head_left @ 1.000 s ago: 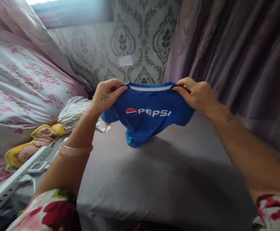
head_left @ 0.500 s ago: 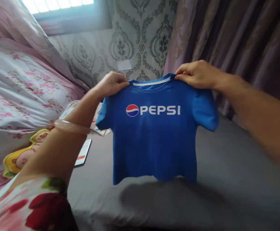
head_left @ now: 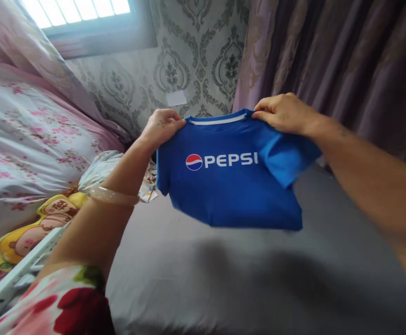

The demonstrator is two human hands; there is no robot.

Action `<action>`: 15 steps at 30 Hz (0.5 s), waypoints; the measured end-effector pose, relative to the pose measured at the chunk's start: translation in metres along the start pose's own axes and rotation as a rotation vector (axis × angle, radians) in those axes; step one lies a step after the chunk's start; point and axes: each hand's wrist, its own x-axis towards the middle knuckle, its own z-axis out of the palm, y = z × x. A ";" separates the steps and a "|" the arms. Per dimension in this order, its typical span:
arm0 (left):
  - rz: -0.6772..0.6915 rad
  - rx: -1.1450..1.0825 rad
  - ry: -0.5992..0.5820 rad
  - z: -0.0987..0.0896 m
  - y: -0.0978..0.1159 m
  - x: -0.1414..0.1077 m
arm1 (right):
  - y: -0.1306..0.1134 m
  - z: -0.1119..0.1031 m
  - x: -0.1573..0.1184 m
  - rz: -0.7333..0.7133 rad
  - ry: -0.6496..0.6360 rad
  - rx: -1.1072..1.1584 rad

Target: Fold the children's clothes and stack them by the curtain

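A blue T-shirt (head_left: 223, 195) with a white PEPSI print hangs in the air, its front facing me. My left hand (head_left: 163, 124) pinches it at the shoulder on the left side of the collar. At the other end of the collar, my right hand (head_left: 281, 111) grips the opposite shoulder between thumb and fingers. The hem is swung up and away, clear of the grey sheet (head_left: 175, 288), where a shadow falls. The right-side sleeve flares outward, slightly blurred.
A white plastic basket (head_left: 3, 291) stands at the lower left beside a yellow cartoon cushion (head_left: 24, 237). Behind my left forearm lie a pale folded cloth (head_left: 100, 168) and some papers (head_left: 149, 188). Curtains hang on both sides.
The shirt's lower part has swung up and to the right, and its hem is now higher. Both hands keep their hold. The phone on the sheet is no longer visible; more of the basket shows.
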 end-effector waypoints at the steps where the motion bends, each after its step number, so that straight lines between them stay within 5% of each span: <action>1: -0.006 -0.026 -0.005 0.004 0.000 0.001 | 0.000 0.003 0.001 -0.016 0.004 -0.004; 6: -0.230 -0.199 -0.256 0.001 0.004 -0.004 | 0.001 0.004 -0.005 0.059 -0.162 0.245; 15: -0.257 -0.128 -0.144 0.008 -0.009 0.003 | 0.027 0.021 0.003 0.074 -0.067 0.332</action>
